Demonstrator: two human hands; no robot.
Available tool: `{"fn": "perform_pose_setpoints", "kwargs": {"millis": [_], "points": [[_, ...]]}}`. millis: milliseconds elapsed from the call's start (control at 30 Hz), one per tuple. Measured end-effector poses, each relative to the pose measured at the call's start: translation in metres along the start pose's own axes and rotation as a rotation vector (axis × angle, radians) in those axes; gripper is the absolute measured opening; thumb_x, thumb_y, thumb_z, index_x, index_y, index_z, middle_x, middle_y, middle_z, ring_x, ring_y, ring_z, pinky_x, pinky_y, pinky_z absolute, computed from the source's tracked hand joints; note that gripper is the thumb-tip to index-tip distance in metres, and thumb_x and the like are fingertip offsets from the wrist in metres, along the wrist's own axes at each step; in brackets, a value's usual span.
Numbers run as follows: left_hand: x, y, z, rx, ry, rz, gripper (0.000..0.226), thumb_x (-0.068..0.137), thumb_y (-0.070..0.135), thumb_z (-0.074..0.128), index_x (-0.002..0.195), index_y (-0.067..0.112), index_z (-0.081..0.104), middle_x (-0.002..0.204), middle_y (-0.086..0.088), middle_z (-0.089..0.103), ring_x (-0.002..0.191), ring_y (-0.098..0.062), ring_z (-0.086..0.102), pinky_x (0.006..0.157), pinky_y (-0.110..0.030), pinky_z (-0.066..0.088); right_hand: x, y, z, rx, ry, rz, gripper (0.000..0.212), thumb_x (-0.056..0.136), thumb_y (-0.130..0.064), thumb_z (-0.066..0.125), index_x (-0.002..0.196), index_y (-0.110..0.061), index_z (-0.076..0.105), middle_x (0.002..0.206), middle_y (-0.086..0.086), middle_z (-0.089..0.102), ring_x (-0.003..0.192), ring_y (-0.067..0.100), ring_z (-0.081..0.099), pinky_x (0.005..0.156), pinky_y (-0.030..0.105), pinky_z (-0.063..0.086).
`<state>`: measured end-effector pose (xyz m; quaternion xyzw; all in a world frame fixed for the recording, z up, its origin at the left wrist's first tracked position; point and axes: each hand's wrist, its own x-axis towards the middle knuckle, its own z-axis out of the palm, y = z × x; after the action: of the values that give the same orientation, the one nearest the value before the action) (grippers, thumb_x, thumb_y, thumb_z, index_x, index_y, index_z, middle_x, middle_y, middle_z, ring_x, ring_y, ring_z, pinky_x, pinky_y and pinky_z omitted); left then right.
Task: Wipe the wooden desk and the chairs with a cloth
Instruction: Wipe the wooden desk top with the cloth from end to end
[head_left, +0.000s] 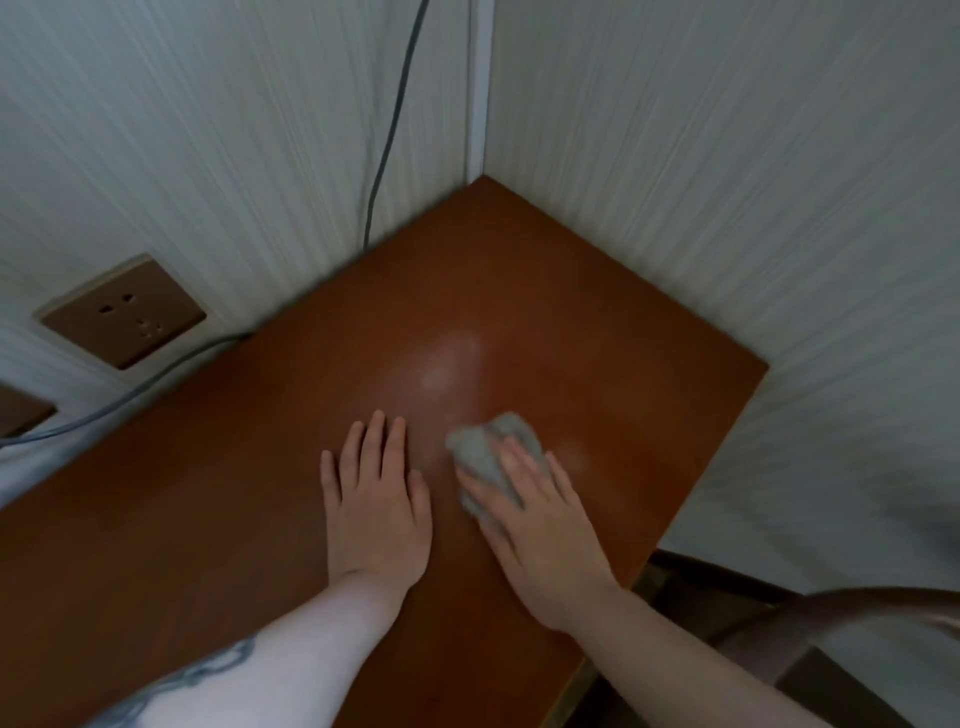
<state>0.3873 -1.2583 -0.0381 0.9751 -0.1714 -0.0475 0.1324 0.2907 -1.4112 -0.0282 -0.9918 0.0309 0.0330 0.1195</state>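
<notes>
The scene is dimly and evenly lit, with a cool grey cast on the walls; no lamp or window is shown; pale soft glare patches are seen on the wooden desk just beyond the hands; only faint shadows are cast under the left hand and the right hand; the whole frame is softened by motion blur, strongest in the streaked wall texture; straight lines are bent by wide-angle distortion towards the edges; the lower right corner is darkened and smeared.
</notes>
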Motion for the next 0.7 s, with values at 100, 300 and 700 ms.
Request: {"fn": "perform_pose_setpoints", "kwargs": {"millis": [100,300,700], "points": [[0.000,0.000,0.001,0.017,-0.010,0.005,0.062,0.095,0.041,0.012,0.151,0.021,0.030,0.158,0.000,0.026,0.147,-0.020,0.015,0.119,-0.048,0.010,-0.032,0.058,-0.014,-0.013,-0.108,-0.190,0.047,0.104,-0.041,0.027,0.150,-0.048,0.019,0.161,-0.008,0.008,0.149,0.011,0.006,0.119,0.034,-0.002],[0.001,0.002,-0.001,0.037,-0.025,0.006,0.060,0.096,0.038,0.016,0.149,0.018,0.034,0.156,-0.004,0.031,0.145,-0.024,0.022,0.118,-0.051,0.016,0.063,0.031,-0.016,0.064,0.132,0.588,0.049,0.104,-0.037,0.028,0.152,-0.040,0.016,0.163,0.001,0.004,0.149,0.016,-0.002,0.120,0.039,0.000],[-0.031,-0.052,-0.014,0.010,-0.020,-0.052,0.063,0.095,0.050,0.013,0.151,0.024,0.028,0.158,0.003,0.024,0.147,-0.016,0.013,0.119,-0.038,-0.001,0.041,0.026,-0.016,0.029,-0.054,0.069,0.048,0.103,-0.041,0.019,0.151,-0.047,0.014,0.162,-0.007,0.004,0.149,0.009,-0.004,0.119,0.032,-0.011]]}}
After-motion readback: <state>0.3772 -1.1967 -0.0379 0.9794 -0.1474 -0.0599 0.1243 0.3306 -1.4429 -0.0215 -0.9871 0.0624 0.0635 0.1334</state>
